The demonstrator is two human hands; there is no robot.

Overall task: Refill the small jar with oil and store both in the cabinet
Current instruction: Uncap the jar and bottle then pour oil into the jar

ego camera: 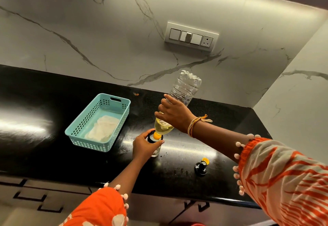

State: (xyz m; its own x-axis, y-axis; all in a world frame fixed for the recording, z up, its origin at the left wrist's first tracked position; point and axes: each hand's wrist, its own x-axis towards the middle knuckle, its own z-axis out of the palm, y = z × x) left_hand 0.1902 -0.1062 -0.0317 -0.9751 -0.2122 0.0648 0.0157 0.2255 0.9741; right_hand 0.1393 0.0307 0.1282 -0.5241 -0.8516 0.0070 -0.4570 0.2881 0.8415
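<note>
My left hand (144, 144) wraps the small jar (156, 152), so I see only its dark rim and a bit of clear glass — its oil level is hidden. My right hand (174, 113) covers the bottle's (184, 88) middle. Both my sleeves run off the bottom edge.

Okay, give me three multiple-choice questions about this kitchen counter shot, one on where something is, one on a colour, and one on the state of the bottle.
1. Where is the loose jar lid?
A. in the basket
B. on the counter, right of the small jar
C. on the jar

2. What colour is the basket?
A. red
B. black
C. light blue

3. The oil bottle is:
A. upright
B. upended over the jar
C. lying flat

Answers: B, it stands on the black counter right of the small jar; C, light blue plastic; B, the right hand holds its neck down at the jar's mouth.
</note>
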